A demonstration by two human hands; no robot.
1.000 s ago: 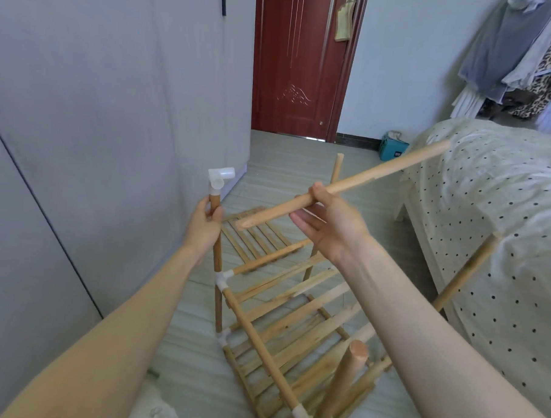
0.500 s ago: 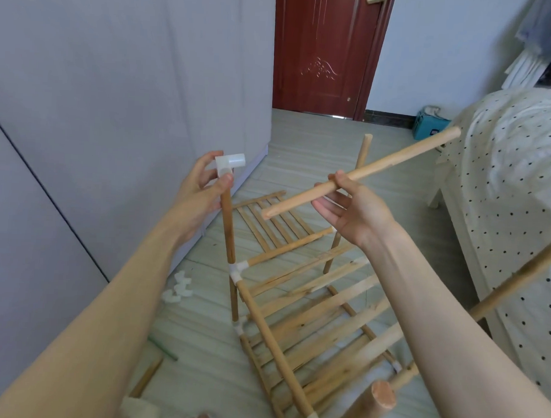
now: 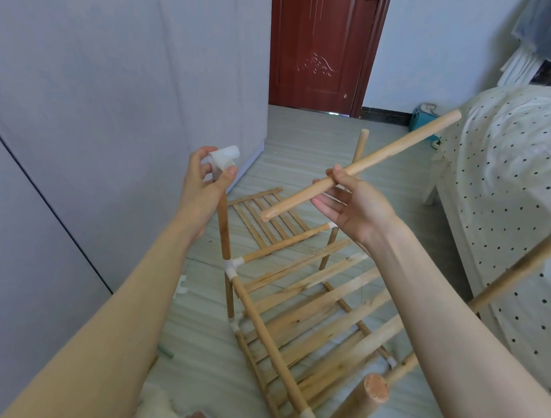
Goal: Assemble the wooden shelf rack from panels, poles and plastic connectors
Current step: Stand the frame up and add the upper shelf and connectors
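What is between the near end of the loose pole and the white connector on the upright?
In the head view, nothing: only floor shows between the loose pole and the white connector.

Left hand [image 3: 203,180] pinches a white connector [image 3: 222,157] atop an upright pole [image 3: 224,232] of the rack [image 3: 295,304]; right hand [image 3: 353,206] holds a loose pole [image 3: 361,163] slanted toward the bed [image 3: 515,187] — spare panel [image 3: 267,214] on the floor [image 3: 302,146].
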